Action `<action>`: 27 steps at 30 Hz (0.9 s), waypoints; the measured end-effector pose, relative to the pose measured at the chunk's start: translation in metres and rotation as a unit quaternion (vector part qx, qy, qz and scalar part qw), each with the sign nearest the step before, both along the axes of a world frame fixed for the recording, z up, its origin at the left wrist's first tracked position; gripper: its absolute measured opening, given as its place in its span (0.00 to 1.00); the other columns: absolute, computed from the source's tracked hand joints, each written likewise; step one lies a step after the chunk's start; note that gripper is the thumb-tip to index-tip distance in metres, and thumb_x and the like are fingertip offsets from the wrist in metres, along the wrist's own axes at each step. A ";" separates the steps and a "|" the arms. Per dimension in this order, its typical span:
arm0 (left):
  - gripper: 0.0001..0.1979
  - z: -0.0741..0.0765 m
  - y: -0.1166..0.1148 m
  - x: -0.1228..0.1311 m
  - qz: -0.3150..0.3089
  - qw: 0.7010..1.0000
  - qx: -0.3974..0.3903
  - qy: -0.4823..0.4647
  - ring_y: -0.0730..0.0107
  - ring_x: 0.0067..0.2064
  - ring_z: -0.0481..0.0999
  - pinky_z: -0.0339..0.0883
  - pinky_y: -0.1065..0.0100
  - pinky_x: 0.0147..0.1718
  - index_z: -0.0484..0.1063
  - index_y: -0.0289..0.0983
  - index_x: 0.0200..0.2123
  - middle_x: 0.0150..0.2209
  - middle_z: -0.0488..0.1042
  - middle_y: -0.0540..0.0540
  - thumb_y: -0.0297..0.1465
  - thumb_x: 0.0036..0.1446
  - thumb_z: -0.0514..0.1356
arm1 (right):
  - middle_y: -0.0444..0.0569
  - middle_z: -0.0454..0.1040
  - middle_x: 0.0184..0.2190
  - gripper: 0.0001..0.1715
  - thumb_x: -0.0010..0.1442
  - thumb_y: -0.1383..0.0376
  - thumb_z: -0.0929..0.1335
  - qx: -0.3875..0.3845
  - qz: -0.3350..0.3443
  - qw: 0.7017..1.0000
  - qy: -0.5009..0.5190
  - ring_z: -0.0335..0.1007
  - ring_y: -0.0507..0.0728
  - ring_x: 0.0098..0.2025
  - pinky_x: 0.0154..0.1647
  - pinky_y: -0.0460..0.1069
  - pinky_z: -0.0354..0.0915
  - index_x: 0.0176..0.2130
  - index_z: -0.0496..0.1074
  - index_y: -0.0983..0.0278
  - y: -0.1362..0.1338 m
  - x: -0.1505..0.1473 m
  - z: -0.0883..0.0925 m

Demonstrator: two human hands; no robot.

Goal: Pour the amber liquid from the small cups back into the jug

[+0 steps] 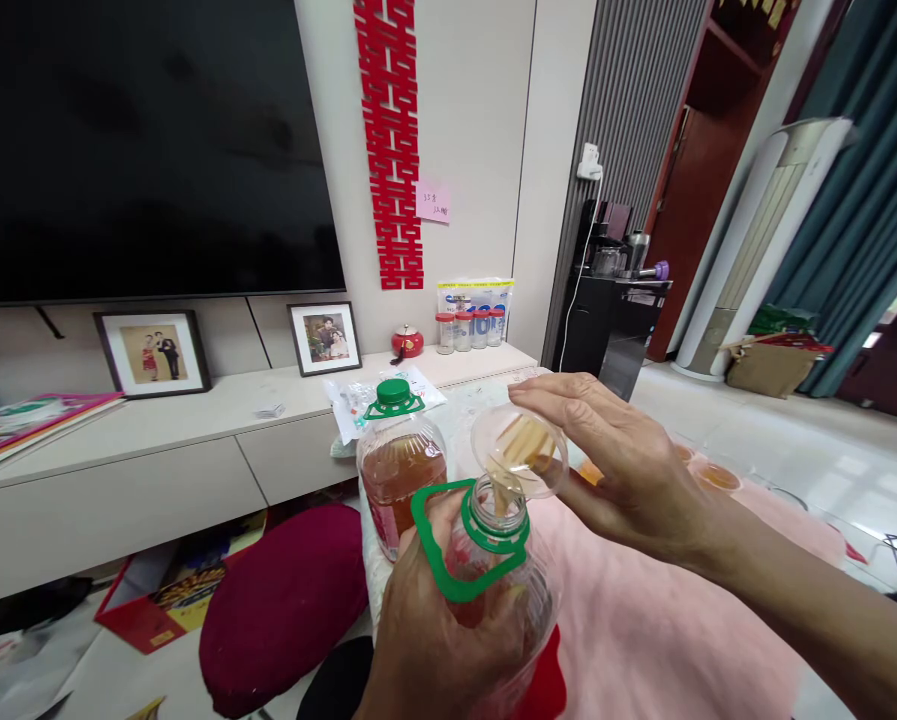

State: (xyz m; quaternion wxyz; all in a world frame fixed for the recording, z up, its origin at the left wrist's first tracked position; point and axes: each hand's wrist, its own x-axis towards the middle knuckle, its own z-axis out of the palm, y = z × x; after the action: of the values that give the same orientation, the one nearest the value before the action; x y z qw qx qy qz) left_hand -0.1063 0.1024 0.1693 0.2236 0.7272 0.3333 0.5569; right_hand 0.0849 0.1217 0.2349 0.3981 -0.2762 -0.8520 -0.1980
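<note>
My left hand [448, 620] is wrapped round the neck of a large clear plastic bottle [542, 600] with a green carrying handle [455, 585]. The bottle's mouth is uncapped. Above it, my right hand [613, 460] grips a small clear plastic cup [485, 440] by its side, tilted over the mouth. Pale brownish liquid runs from the cup's lip into the bottle. Just behind stands a second bottle [403, 465] of amber liquid, closed with a green cap [393, 391].
A pink cloth [643, 610] covers the table, with cups of orange liquid [718, 477] at the right. A dark red round stool [287, 600] stands left. Behind is a white cabinet [185, 430] bearing framed photos [325, 338], a red pot [407, 341] and several lidded jars [463, 332].
</note>
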 end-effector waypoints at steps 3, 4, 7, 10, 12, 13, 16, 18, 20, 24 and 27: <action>0.07 -0.004 0.001 -0.002 -0.031 0.999 -0.015 0.016 0.73 0.24 0.68 0.64 0.72 0.22 0.58 0.42 0.25 0.22 0.62 0.55 0.27 0.47 0.56 | 0.63 0.75 0.54 0.33 0.55 0.80 0.67 0.007 0.001 1.000 -0.010 0.70 0.62 0.58 0.60 0.58 0.69 0.59 0.68 0.74 0.000 0.001 0.000; 0.07 -0.005 0.002 -0.003 -0.037 0.999 -0.019 0.016 0.72 0.25 0.69 0.65 0.71 0.23 0.58 0.42 0.25 0.22 0.63 0.55 0.27 0.47 0.56 | 0.63 0.75 0.54 0.32 0.55 0.80 0.67 0.010 0.002 1.000 -0.013 0.70 0.62 0.59 0.60 0.58 0.69 0.59 0.68 0.75 0.000 0.001 0.000; 0.06 -0.008 0.003 -0.004 -0.050 0.998 -0.033 0.009 0.70 0.27 0.71 0.68 0.70 0.25 0.60 0.42 0.26 0.24 0.66 0.54 0.27 0.48 0.57 | 0.63 0.75 0.54 0.30 0.57 0.80 0.67 0.022 0.000 1.000 -0.022 0.69 0.62 0.59 0.61 0.58 0.69 0.59 0.68 0.75 -0.001 0.000 0.002; 0.06 -0.009 0.004 -0.005 -0.035 0.999 -0.022 0.007 0.68 0.28 0.73 0.71 0.68 0.28 0.65 0.42 0.28 0.26 0.70 0.53 0.26 0.46 0.57 | 0.64 0.75 0.54 0.27 0.59 0.80 0.67 0.035 -0.010 0.999 -0.039 0.70 0.62 0.58 0.61 0.58 0.69 0.58 0.69 0.75 -0.002 -0.001 0.005; 0.07 -0.008 0.004 -0.005 -0.020 1.000 0.003 0.018 0.68 0.29 0.74 0.72 0.67 0.29 0.67 0.42 0.29 0.27 0.72 0.53 0.25 0.45 0.57 | 0.64 0.75 0.54 0.24 0.61 0.79 0.67 0.044 -0.017 0.998 -0.050 0.70 0.63 0.58 0.61 0.59 0.69 0.57 0.70 0.76 -0.002 -0.003 0.007; 0.07 -0.007 0.004 -0.004 -0.015 1.000 0.013 0.021 0.67 0.28 0.74 0.72 0.67 0.28 0.67 0.42 0.29 0.27 0.72 0.53 0.25 0.45 0.57 | 0.64 0.75 0.54 0.23 0.61 0.79 0.67 0.050 -0.019 0.997 -0.055 0.70 0.63 0.58 0.61 0.59 0.69 0.56 0.70 0.76 -0.002 -0.004 0.008; 0.05 -0.003 0.003 -0.004 -0.010 1.000 0.020 0.022 0.68 0.28 0.74 0.72 0.67 0.27 0.67 0.43 0.28 0.26 0.73 0.53 0.27 0.46 0.58 | 0.64 0.76 0.54 0.21 0.64 0.78 0.67 0.068 -0.028 0.995 -0.068 0.69 0.63 0.59 0.62 0.59 0.69 0.56 0.70 0.76 -0.003 -0.006 0.009; 0.05 -0.001 0.002 -0.004 -0.003 1.000 0.016 0.023 0.68 0.28 0.74 0.71 0.67 0.28 0.66 0.43 0.29 0.27 0.73 0.53 0.26 0.47 0.57 | 0.63 0.76 0.55 0.21 0.65 0.78 0.67 0.078 -0.036 0.993 -0.079 0.69 0.63 0.60 0.63 0.59 0.69 0.57 0.71 0.76 -0.004 -0.007 0.010; 0.06 -0.001 0.002 -0.003 -0.001 1.000 0.015 0.023 0.68 0.28 0.74 0.70 0.67 0.28 0.65 0.44 0.29 0.26 0.72 0.54 0.26 0.47 0.56 | 0.63 0.76 0.56 0.20 0.66 0.77 0.66 0.090 -0.041 0.991 -0.090 0.68 0.64 0.61 0.64 0.60 0.68 0.57 0.71 0.76 -0.006 -0.007 0.011; 0.07 -0.006 0.003 -0.003 -0.014 0.999 0.015 0.034 0.68 0.28 0.74 0.66 0.68 0.25 0.62 0.43 0.28 0.26 0.71 0.53 0.25 0.47 0.56 | 0.64 0.77 0.55 0.19 0.66 0.77 0.65 0.118 -0.048 0.985 -0.119 0.70 0.68 0.61 0.62 0.63 0.70 0.56 0.72 0.77 -0.010 -0.009 0.015; 0.07 -0.012 0.004 -0.003 -0.018 0.999 0.018 0.029 0.68 0.29 0.73 0.64 0.69 0.24 0.61 0.43 0.28 0.27 0.71 0.53 0.25 0.48 0.57 | 0.64 0.78 0.55 0.19 0.66 0.79 0.65 0.138 -0.058 0.979 -0.138 0.72 0.69 0.59 0.61 0.64 0.71 0.56 0.72 0.77 -0.012 -0.011 0.018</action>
State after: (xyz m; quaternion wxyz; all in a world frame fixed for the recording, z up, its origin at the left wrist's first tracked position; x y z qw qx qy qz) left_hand -0.1089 0.1063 0.1577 0.2102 0.7530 0.3166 0.5372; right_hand 0.0736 0.1097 0.2527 0.2989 -0.2376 -0.8457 -0.3728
